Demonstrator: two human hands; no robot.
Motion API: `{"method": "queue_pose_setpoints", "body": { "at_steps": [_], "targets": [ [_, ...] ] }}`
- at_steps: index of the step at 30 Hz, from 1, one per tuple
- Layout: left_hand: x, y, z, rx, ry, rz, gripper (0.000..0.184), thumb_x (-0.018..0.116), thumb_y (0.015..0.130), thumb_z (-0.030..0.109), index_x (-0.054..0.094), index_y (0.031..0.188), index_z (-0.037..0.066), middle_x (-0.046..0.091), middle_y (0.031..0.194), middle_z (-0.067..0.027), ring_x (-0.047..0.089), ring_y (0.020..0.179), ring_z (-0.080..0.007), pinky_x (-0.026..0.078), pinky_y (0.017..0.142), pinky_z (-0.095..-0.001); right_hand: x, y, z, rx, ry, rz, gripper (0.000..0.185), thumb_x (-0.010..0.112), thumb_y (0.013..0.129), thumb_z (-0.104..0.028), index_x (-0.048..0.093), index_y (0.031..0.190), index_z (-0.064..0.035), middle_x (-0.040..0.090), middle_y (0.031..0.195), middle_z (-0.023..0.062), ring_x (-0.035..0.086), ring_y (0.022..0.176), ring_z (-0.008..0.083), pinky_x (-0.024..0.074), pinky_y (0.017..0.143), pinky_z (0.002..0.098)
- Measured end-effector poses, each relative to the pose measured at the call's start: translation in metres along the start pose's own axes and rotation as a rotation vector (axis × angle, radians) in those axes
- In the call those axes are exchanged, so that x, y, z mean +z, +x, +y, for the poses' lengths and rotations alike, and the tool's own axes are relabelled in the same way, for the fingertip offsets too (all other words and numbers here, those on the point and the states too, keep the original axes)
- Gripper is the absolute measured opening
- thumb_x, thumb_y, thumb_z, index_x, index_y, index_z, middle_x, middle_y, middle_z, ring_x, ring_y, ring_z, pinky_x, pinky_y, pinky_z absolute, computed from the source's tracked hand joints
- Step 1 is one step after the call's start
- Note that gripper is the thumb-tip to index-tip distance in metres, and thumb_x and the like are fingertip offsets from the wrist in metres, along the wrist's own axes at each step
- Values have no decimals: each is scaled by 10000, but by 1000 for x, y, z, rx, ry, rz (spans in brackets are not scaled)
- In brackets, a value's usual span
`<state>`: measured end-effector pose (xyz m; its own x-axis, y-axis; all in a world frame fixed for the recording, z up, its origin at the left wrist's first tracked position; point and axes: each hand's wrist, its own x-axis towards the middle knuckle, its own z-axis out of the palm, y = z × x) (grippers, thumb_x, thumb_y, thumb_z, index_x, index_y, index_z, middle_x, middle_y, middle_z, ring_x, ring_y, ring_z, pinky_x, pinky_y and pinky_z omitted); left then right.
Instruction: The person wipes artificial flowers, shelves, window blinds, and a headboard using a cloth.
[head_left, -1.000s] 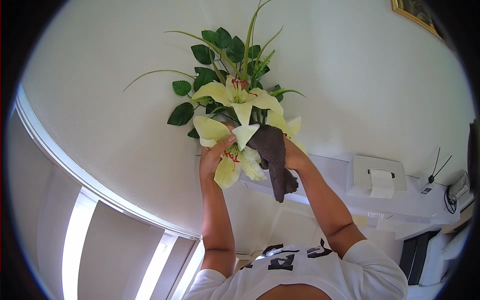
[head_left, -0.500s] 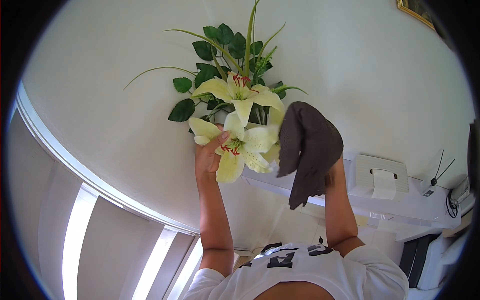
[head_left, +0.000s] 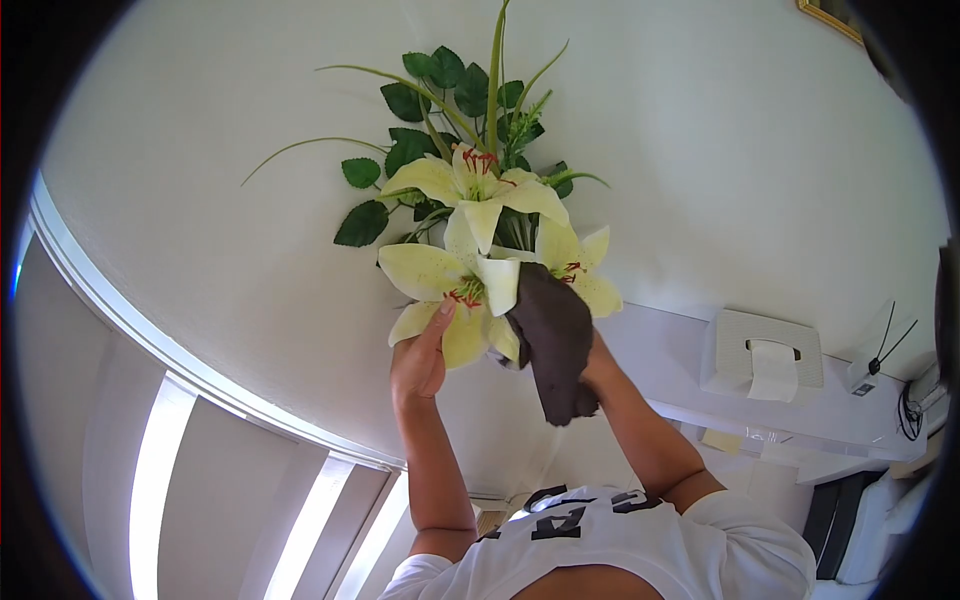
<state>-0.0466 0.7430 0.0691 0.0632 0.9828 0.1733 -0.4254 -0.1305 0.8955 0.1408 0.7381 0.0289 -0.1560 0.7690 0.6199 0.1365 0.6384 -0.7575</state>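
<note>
Head view: the near-left lily (head_left: 448, 282) of a flower arrangement (head_left: 482, 215) is at scene centre. The left hand (head_left: 419, 365) grips its near petal, thumb on top. The right hand (head_left: 597, 365), partly hidden, grasps a brown cloth (head_left: 556, 335) against its right petal. A far lily (head_left: 478, 188) adjoins. To the right, a tissue box (head_left: 730, 350) and reed diffuser (head_left: 862, 380) rest on a white shelf (head_left: 655, 350).

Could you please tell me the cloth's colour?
The cloth is dark greyish brown, clearest in the head view.
</note>
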Motion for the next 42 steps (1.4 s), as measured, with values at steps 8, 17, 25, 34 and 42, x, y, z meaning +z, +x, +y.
{"method": "queue_pose_setpoints", "body": {
  "at_steps": [8,17,25,34,42],
  "targets": [
    [-16,11,-23,58,131,20,377,651,786,101,500,1118,4,567,1056,-84,528,966,-167,404,840,-275,31,-19,-26,-322,-186,47,512,508,752,-85,376,1241,-8,434,1172,208,418,1061,364,332,922,398],
    [-3,-2,3,-12,121,-46,415,645,775,56,471,1133,-64,555,1076,-120,509,1018,-179,385,887,-280,11,-102,76,-106,-703,141,575,551,827,-240,307,1307,-38,370,1295,136,354,1196,259,267,1010,348],
    [-14,-23,-10,45,364,46,267,634,765,14,561,993,-104,617,895,-122,576,705,-107,458,662,-215,25,-94,2,769,922,349,358,448,908,-285,442,1193,-68,536,1045,44,537,917,129,458,784,269],
    [-15,-34,-20,96,655,149,135,646,775,77,648,855,-32,593,657,-8,486,581,-51,397,551,-181,78,-11,15,561,1326,319,267,611,779,-47,478,1006,0,568,851,97,594,676,169,525,563,315],
    [-14,-27,-28,150,603,163,122,631,780,73,640,825,-39,557,620,6,446,542,-43,363,508,-190,87,-15,26,457,1002,358,231,627,775,-79,502,947,10,563,877,68,561,716,111,496,600,251]
  ]
}}
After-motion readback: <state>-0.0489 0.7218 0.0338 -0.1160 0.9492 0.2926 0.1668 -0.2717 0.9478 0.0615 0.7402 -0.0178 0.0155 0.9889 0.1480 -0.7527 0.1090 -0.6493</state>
